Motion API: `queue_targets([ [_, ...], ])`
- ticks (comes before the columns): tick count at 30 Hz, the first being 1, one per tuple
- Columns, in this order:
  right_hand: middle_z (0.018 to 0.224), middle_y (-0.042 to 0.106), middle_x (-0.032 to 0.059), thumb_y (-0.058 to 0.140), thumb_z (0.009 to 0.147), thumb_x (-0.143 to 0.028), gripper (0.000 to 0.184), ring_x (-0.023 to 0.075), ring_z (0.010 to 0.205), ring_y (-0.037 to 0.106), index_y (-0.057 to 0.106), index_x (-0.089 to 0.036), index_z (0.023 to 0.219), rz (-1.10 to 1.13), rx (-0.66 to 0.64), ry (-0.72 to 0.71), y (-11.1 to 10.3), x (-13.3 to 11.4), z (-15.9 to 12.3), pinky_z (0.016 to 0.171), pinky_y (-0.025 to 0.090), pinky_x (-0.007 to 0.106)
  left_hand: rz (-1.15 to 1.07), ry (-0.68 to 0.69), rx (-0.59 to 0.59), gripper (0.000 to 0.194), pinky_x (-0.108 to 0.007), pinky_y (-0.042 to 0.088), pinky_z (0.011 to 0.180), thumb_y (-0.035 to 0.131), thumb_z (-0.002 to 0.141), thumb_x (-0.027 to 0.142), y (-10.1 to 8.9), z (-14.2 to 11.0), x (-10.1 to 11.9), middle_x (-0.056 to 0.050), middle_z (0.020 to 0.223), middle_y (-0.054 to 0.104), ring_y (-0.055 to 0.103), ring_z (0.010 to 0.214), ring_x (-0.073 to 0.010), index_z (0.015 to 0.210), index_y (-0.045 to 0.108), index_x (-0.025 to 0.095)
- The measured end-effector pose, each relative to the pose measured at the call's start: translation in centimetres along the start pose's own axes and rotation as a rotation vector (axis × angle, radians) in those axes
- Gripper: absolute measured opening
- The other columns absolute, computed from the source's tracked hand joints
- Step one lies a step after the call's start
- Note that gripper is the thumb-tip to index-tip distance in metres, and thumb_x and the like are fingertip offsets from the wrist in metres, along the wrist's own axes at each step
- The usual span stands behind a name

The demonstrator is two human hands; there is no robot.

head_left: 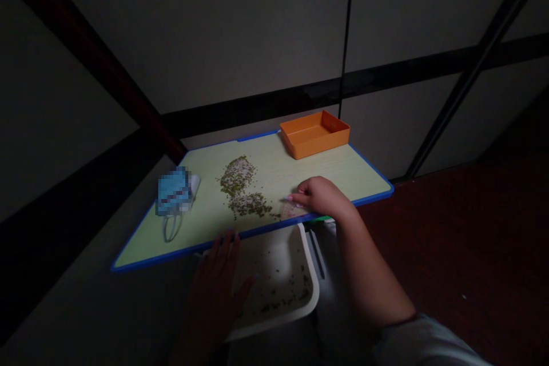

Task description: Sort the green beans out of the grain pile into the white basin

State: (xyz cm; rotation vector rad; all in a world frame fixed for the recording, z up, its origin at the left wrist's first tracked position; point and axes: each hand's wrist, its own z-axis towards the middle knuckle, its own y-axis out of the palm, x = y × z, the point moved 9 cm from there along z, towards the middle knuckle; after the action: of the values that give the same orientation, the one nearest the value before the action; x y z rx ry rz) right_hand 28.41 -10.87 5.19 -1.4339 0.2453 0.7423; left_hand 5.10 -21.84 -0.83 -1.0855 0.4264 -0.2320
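Observation:
My right hand [321, 195] rests low over the table board with its fingers closed, pinching a clear plastic piece with reddish marks [288, 209] that looks like a protractor. Just left of it, small green and pale grains lie in two joined heaps, a far heap [238, 175] and a near heap [249, 205]. My left hand [217, 274] is in shadow at the board's front edge, fingers stretched out and thumb over a white basin [314, 291]. Dark bits and scattered grains lie in the basin, below the edge.
The pale yellow board [206, 234] has a blue rim. An orange tray [317, 146] stands at its back right. At the left lie a blurred blue item [174, 191] and a looped strap [172, 229]. Cabinet panels [257, 28] rise directly behind.

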Motion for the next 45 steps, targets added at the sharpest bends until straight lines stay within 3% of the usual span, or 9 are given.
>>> queue_targets([
  [7,0.048,0.043,-0.0037,0.057,0.085,-0.048,0.044,0.0087,0.049,0.030,0.059,-0.017,0.055,-0.009,0.011,0.002,0.1,0.1,0.1,0.052,0.018,0.026,0.016,0.006,-0.001,0.081,-0.047,0.042,0.102,0.045,0.087,0.051,-0.1,-0.1,0.0,-0.014,0.151,0.037,0.032,0.141,-0.0307,0.151,0.012,0.017],
  [24,0.054,0.055,-0.0013,0.056,0.087,-0.049,0.042,0.0093,0.051,0.034,0.065,-0.018,0.059,-0.063,0.013,-0.027,0.5,-1.0,0.1,0.053,0.019,0.027,-0.013,0.001,0.009,0.082,-0.049,0.043,0.101,0.046,0.086,0.052,0.2,0.0,-0.1,-0.014,0.150,0.039,0.035,0.139,-0.0318,0.151,0.011,0.018],
  [36,0.073,0.072,0.0071,0.048,0.091,-0.052,0.044,0.0160,0.065,0.056,0.072,-0.020,0.073,-0.292,0.075,-0.032,1.0,-3.1,0.8,0.057,0.020,0.030,-0.015,0.003,-0.001,0.082,-0.049,0.043,0.101,0.045,0.086,0.053,0.0,0.0,0.0,-0.015,0.150,0.038,0.033,0.140,-0.0318,0.151,0.011,0.018],
  [40,0.073,0.071,0.0069,0.046,0.092,-0.052,0.045,0.0150,0.064,0.055,0.072,-0.019,0.073,-0.266,0.092,-0.008,0.5,-2.5,0.7,0.056,0.020,0.029,-0.015,-0.009,-0.025,0.082,-0.048,0.041,0.103,0.046,0.086,0.053,0.3,0.0,-0.2,-0.015,0.150,0.038,0.034,0.140,-0.0314,0.151,0.009,0.019],
  [45,0.064,0.066,0.0049,0.049,0.089,-0.054,0.047,0.0118,0.054,0.044,0.070,-0.017,0.068,-0.175,0.070,0.052,-0.4,-0.3,0.2,0.053,0.018,0.028,-0.031,-0.022,-0.049,0.083,-0.048,0.040,0.105,0.046,0.085,0.054,0.4,0.0,-0.3,-0.015,0.151,0.036,0.032,0.140,-0.0311,0.152,0.009,0.019],
])
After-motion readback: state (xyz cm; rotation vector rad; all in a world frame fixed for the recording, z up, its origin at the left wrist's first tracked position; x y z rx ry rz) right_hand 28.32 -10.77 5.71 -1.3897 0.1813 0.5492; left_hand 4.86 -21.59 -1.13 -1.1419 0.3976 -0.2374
